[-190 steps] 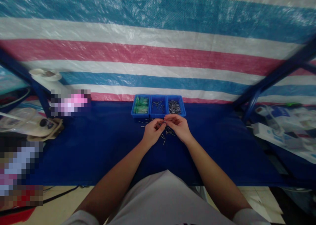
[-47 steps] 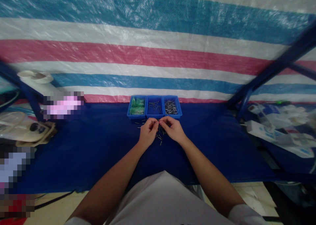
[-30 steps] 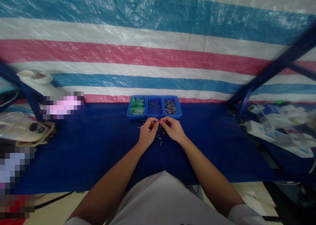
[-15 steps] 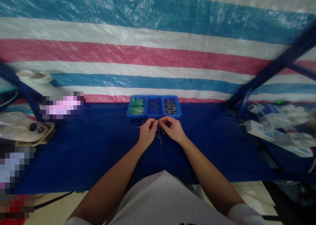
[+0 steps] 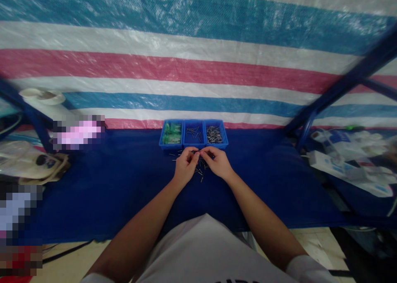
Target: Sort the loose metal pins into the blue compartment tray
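My left hand (image 5: 185, 165) and my right hand (image 5: 218, 162) meet fingertip to fingertip over the blue table cloth (image 5: 124, 183), both pinched on a small metal pin (image 5: 199, 152) held between them. Under and around the hands lies a scatter of several loose metal pins (image 5: 201, 172). Just beyond the fingers stand three small blue bins in a row: the left bin (image 5: 171, 134) holds green parts, the middle bin (image 5: 193, 133) a few dark pins, the right bin (image 5: 214, 135) a heap of silvery pins.
A striped tarp (image 5: 198, 59) hangs behind the table. Dark blue frame bars (image 5: 341, 88) slant at the right, with white boxes and clutter (image 5: 347, 163) beyond them. A white roll (image 5: 43, 99) and bagged items (image 5: 34, 163) sit at the left.
The hands have stayed together at the same spot with only small finger movements; the view has shifted slightly since the oldest frame.
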Tool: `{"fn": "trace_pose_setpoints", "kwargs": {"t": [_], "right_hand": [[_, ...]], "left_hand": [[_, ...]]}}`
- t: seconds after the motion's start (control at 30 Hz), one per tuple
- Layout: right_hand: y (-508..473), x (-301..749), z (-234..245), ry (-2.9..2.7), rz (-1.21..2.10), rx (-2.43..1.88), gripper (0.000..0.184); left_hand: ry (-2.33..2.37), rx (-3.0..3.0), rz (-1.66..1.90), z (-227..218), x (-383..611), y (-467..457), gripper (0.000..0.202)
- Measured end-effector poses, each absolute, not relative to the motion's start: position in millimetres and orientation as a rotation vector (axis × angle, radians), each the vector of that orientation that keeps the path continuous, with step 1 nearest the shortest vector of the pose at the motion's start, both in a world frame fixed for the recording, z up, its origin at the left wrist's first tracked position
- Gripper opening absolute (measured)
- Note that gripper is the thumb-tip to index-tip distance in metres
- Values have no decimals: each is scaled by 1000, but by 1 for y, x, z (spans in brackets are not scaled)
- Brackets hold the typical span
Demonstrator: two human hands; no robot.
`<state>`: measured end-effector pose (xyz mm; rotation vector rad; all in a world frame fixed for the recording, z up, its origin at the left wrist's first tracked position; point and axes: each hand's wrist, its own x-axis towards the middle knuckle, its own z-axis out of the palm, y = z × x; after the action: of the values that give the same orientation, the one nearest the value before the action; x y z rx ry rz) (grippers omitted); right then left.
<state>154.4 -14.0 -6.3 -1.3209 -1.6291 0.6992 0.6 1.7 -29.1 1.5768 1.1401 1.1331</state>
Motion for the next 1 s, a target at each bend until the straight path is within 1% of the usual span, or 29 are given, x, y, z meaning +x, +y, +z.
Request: {"fn": "trace_pose_setpoints", "kwargs": {"t": [0.17,0.27,0.43,0.67,1.0], "right_hand": [[-14,155,-7,-1654,687,-1332,23],[-14,154,-7,-1621,699,-1318,20],[-15,152,-6,-1552,745,-1274,17],[-15,152,-5,-1582,700,-1276,13],[-14,154,-8,-1640,634,-1287,13]], "left_hand": [[1135,1593,1131,-27,0,1,25],[1154,1600,1129,-29,1,1,24],[1176,1586,1123,-31,1,2,28],[1194,1602,1108,-32,0,2,33],[1140,1595,1141,-29,1,1,27]]}}
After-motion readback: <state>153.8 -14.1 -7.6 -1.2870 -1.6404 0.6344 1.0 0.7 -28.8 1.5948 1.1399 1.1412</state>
